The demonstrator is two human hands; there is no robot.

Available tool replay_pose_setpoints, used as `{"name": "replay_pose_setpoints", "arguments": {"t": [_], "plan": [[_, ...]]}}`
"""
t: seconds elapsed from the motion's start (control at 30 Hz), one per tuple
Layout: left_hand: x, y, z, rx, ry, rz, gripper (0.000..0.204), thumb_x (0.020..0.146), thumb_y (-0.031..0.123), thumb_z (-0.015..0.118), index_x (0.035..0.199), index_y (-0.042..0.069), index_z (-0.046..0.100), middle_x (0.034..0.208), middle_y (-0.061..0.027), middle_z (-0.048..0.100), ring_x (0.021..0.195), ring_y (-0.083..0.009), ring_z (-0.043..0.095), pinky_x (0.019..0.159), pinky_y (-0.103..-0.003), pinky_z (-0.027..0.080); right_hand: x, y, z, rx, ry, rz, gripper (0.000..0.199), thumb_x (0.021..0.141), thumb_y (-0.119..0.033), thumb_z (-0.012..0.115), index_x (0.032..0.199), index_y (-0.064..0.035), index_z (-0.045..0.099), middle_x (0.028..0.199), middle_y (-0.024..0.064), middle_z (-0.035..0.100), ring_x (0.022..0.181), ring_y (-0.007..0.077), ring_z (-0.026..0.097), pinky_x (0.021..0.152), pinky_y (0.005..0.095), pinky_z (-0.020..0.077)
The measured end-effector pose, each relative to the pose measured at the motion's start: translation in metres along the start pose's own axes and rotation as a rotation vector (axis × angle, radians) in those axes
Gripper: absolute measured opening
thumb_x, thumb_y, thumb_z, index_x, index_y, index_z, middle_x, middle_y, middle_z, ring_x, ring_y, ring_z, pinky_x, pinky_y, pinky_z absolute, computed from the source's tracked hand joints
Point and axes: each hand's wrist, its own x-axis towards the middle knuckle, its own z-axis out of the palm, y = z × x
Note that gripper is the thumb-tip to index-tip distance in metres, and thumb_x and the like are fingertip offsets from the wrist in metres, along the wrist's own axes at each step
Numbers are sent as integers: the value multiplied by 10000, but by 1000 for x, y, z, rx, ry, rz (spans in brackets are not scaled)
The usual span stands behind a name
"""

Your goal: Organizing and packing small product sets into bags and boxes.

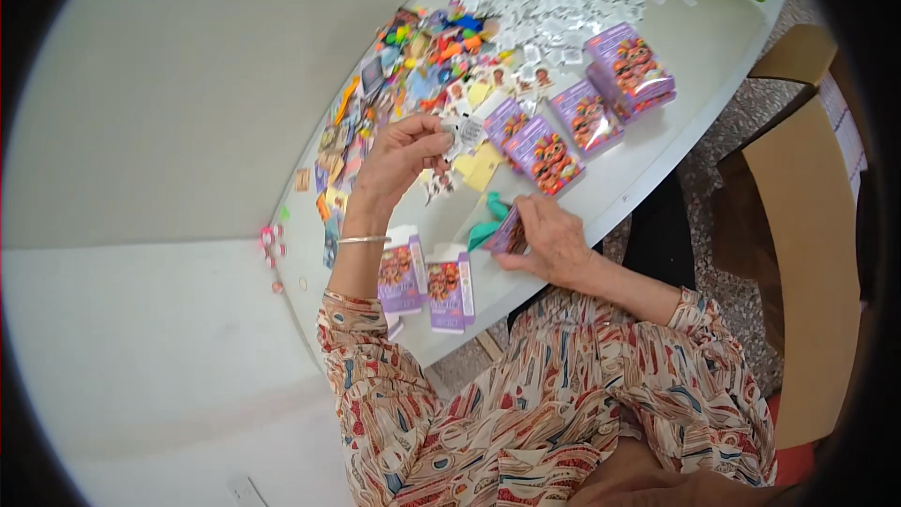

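My left hand (405, 158) is raised over the table, thumb and fingers pinched on a small white packet (468, 135) with dark print. Lower and to the right, my right hand (556, 242) is wrapped round a small purple box (509, 234). A teal item (483, 232) sticks out at the box's left side; its exact kind does not show. Just beyond my right hand lies a purple printed box (545, 156), with another purple box (587, 116) beside it. Near my left forearm are two more purple boxes, one (402, 274) with raised white flaps and one (450, 294) alongside.
White packets (554, 11) form a wide heap at the table's far side. Mixed colourful small toys (432, 52) spread along the left edge. Stacked purple boxes (631, 66) stand at the far right. A large cardboard carton (798, 253) is right of the table; a wall (188, 94) borders its left.
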Motion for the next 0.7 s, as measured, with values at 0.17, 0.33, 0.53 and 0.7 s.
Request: {"name": "replay_pose_setpoints", "arguments": {"t": [0.17, 0.33, 0.53, 0.7], "plan": [[-47, -41, -20, 108, 151, -98, 79, 859, 102, 679, 880, 32, 649, 746, -7, 618, 596, -93, 591, 568, -225, 497, 1, 1, 2, -42, 18, 10, 719, 622, -375, 815, 1124, 0, 462, 935, 141, 530, 849, 305, 595, 653, 376, 507], [-69, -87, -29, -8, 242, -225, 136, 865, 118, 678, 958, 19, 675, 757, -9, 630, 601, -97, 593, 572, -215, 495, -2, 0, 5, -58, -27, 14, 732, 637, -377, 820, 1143, 7, 456, 946, 125, 535, 860, 288, 596, 654, 371, 510], [-83, -82, -26, -74, 292, -155, 119, 868, 82, 668, 960, 7, 663, 807, -27, 639, 628, -99, 583, 596, -226, 512, -2, -3, 4, -72, -61, 75, 750, 646, -382, 816, 1159, 18, 443, 960, 129, 535, 892, 291, 591, 660, 372, 510], [-101, -47, 28, 152, 341, 111, 99, 873, 93, 650, 932, 14, 652, 756, -14, 619, 614, -108, 594, 547, -245, 479, 2, -6, 5, -124, -68, 50, 754, 636, -384, 814, 1148, 18, 434, 947, 132, 519, 881, 290, 584, 639, 365, 511]]}}
